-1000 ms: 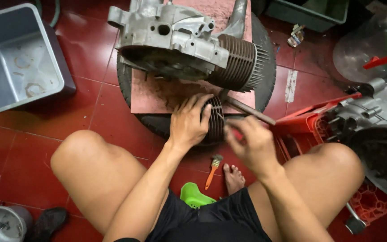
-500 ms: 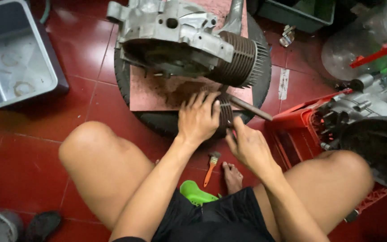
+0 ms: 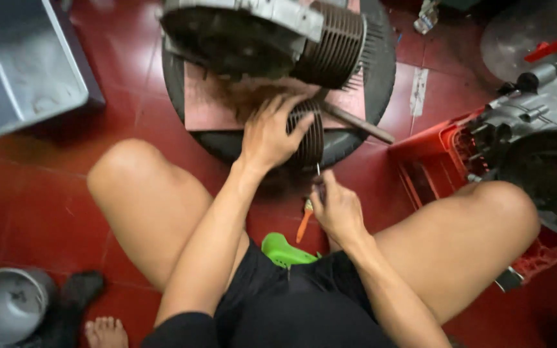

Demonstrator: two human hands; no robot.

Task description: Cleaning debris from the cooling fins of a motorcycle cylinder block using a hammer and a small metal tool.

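Landmark: the black tyre (image 3: pixel 381 96) lying flat on the red tiled floor (image 3: pixel 46 193), topped by a pinkish board (image 3: pixel 201 103).
Room at the edges: bare floor shows left of the tyre as far as the grey tub (image 3: pixel 20 64); to the tyre's right a red crate (image 3: pixel 433 161) stands close, with only a narrow strip of tile between.
Finned cylinder (image 3: pixel 311 132): dark, ribbed and round, standing on edge at the tyre's near rim, just below the large engine block (image 3: pixel 272 32).
Left hand (image 3: pixel 269 132): spread wide, palm and fingers pressed on the cylinder's side.
Right hand (image 3: pixel 336 206): just off the tyre's near rim, fingers pinched closed on a thin metal tool (image 3: pixel 318 173) pointing up at the cylinder.
Metal rod (image 3: pixel 359 122): slants across the tyre, right of the cylinder.
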